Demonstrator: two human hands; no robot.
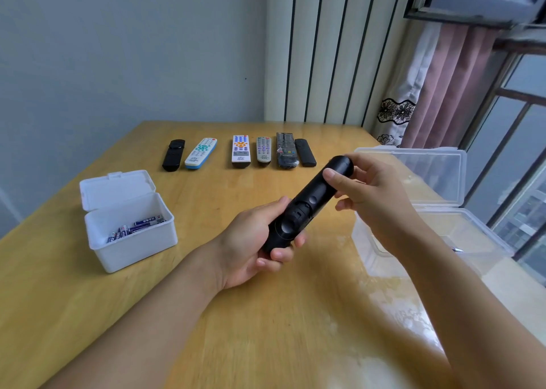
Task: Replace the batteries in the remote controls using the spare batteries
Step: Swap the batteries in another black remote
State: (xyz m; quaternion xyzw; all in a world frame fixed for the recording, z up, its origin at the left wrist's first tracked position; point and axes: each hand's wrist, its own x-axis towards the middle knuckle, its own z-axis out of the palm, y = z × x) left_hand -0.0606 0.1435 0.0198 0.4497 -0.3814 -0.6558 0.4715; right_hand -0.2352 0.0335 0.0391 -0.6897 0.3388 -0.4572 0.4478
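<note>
I hold a black remote (310, 202) above the middle of the wooden table (206, 314), tilted with its far end up to the right. My left hand (257, 246) grips its near end from below. My right hand (369, 187) pinches its far end, thumb on top. An open white box (130, 240) at the left holds several blue-and-silver batteries (136, 226). Several more remotes lie in a row at the far side: a black one (173, 155), a white-and-blue one (201, 152), a white one (240, 151), a grey one (263, 149), a dark one (285, 150) and a small black one (305, 152).
A clear plastic box (461, 235) with its lid (425, 172) raised stands at the right edge of the table, just behind my right forearm. A wall lies beyond the table, with a curtain (428, 93) and window to the right.
</note>
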